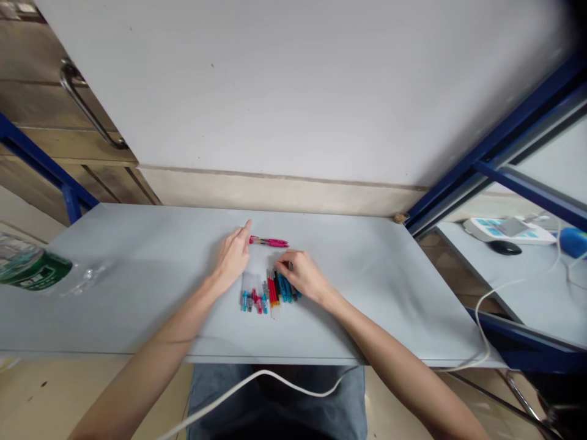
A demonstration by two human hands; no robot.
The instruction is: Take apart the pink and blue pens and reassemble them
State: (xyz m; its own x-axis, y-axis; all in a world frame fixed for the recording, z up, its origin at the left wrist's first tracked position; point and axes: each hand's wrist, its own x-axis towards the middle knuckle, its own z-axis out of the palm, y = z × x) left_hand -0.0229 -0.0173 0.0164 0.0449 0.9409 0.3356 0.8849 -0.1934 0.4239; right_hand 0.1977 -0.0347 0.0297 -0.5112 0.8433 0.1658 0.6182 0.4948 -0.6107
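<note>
Two or so pink pens (270, 242) lie side by side near the middle of the grey table (183, 244). My left hand (233, 255) rests at their left end, index finger stretched out and fingers apart. Below, a row of pen parts is laid out: clear barrels with blue, grey and red clips (254, 300), red and dark refills (273, 288), and blue pieces (285, 288). My right hand (297, 272) is over the row's right end, thumb and fingers pinched together; what they hold, if anything, is too small to make out.
A clear bottle with a green label (41, 271) lies at the left edge. White cable (257, 374) crosses my lap. Blue metal frames (504, 134) flank the table. At right, another desk holds a black mouse (504, 247) and a white device (509, 231).
</note>
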